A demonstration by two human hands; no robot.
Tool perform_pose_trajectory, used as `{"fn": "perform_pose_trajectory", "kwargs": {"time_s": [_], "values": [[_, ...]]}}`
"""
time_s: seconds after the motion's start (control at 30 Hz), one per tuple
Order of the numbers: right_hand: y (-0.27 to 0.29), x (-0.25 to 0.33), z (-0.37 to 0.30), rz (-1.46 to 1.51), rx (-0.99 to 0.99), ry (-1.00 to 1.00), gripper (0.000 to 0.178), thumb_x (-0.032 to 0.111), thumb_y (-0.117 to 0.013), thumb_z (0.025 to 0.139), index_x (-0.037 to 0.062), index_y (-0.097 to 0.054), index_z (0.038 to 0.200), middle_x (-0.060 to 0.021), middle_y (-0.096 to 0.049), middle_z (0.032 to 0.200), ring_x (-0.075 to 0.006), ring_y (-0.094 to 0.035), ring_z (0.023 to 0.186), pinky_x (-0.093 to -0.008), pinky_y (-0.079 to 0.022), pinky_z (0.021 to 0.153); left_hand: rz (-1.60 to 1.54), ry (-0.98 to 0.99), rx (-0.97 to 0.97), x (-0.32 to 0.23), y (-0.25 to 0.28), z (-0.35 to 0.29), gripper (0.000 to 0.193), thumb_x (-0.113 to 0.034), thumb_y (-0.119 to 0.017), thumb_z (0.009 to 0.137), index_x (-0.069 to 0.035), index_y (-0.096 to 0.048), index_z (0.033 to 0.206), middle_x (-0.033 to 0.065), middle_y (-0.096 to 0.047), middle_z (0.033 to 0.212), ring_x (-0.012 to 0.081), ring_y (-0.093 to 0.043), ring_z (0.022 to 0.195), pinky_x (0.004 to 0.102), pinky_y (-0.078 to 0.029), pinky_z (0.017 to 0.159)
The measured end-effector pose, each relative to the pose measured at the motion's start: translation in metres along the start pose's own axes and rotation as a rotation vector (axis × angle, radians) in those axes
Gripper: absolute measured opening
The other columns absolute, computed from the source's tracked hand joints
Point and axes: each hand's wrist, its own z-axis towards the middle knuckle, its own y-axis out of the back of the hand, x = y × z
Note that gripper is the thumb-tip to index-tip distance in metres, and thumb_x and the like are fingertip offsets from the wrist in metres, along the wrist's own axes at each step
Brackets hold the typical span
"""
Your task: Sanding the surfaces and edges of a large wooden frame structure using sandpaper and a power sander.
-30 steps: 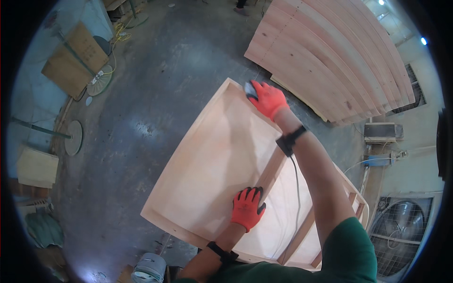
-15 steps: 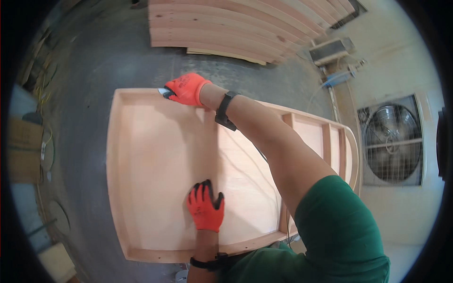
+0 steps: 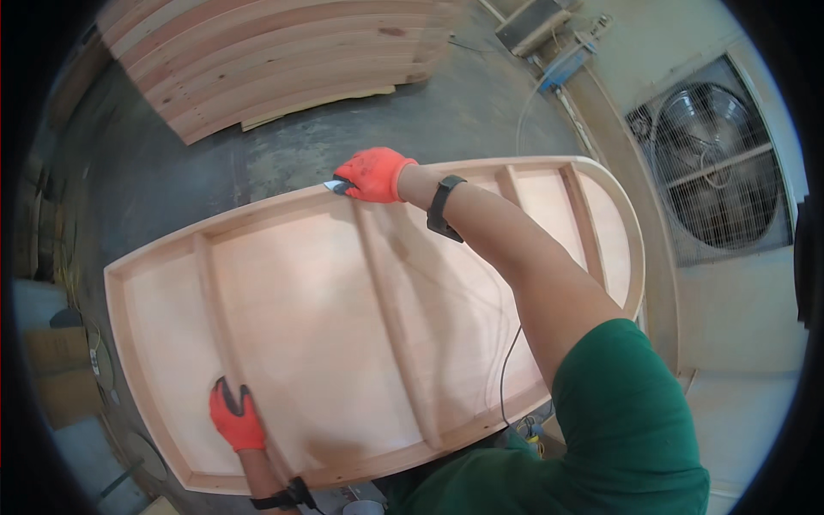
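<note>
- Left hand (image 3: 236, 416), nearest me: dark-coated fingertips and thumb stand apart in an open V beside the left crosspiece (image 3: 221, 330). Pressure on the wood: cannot tell.
- Under and around those fingers: the wooden frame (image 3: 283, 204), a shallow tray shape, pale pinkish wood, broad curve at my left, rounded nose at my right. Floor panel looks smooth and faintly grained; rim and crosspieces are narrow, straight-sided strips.
- Between my two hands: the middle crosspiece (image 3: 390, 322), its far end just below the right fingers.
- Right hand (image 3: 375, 174), beyond the left and to its right: fingers curled together, pinching a pale flat piece (image 3: 333, 186) that pokes out leftward at the far rim. Blade or abrasive: cannot tell.
- Step in hand, my judgement: dressing the far rim with the right, steadying with the left. The next move would seem to call for an even wrist and light, level contact along the edge.
- Past the right fingertips: stacked plank panels (image 3: 292, 64), reddish, knotted, slightly bowed to my lens.
- Farthest right of those fingers: a wall fan (image 3: 717, 163), round, behind wire mesh.
</note>
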Motion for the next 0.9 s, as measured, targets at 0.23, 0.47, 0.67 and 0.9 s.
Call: {"fn": "perform_pose_trajectory", "kwargs": {"time_s": [0.23, 0.47, 0.67, 0.9], "values": [[0.000, -0.115, -0.113, -0.062, -0.091, -0.033, 0.028, 0.033, -0.055, 0.095, 0.0121, -0.060, 0.113, -0.0067, -0.066, 0.114, -0.0296, -0.056, 0.113, -0.0407, -0.046, 0.096, 0.188, 0.057, 0.057, -0.014, 0.007, 0.005, 0.042, -0.022, -0.064, 0.090, 0.002, -0.058, 0.123, 0.0213, -0.059, 0.124, 0.0387, -0.056, 0.115, 0.0447, -0.043, 0.100], [0.022, -0.166, -0.171, -0.064, 0.093, -0.123, 0.028, 0.033, -0.053, 0.096, 0.0126, -0.061, 0.114, -0.0067, -0.065, 0.116, -0.0310, -0.056, 0.111, -0.0422, -0.046, 0.095, 0.332, 0.127, 0.045, -0.001, 0.009, 0.005, 0.047, -0.024, -0.065, 0.091, 0.002, -0.056, 0.129, 0.0214, -0.059, 0.127, 0.0376, -0.057, 0.116, 0.0446, -0.044, 0.100], [0.023, -0.216, -0.224, -0.068, 0.122, -0.188, 0.030, 0.033, -0.052, 0.096, 0.0139, -0.060, 0.118, -0.0072, -0.065, 0.119, -0.0316, -0.053, 0.114, -0.0428, -0.045, 0.097, 0.402, -0.068, -0.146, -0.093, -0.034, -0.024, 0.059, -0.017, -0.066, 0.087, 0.001, -0.046, 0.140, 0.0220, -0.048, 0.141, 0.0385, -0.045, 0.131, 0.0452, -0.036, 0.110], [0.023, -0.290, -0.297, 0.049, 0.104, -0.231, 0.031, 0.032, -0.052, 0.096, 0.0147, -0.060, 0.120, -0.0081, -0.065, 0.115, -0.0311, -0.053, 0.115, -0.0419, -0.044, 0.098, -0.123, -0.371, 0.037, -0.360, -0.145, -0.088, 0.066, -0.004, -0.063, 0.083, 0.003, -0.039, 0.143, 0.0220, -0.041, 0.148, 0.0384, -0.034, 0.139, 0.0459, -0.025, 0.116]]}}
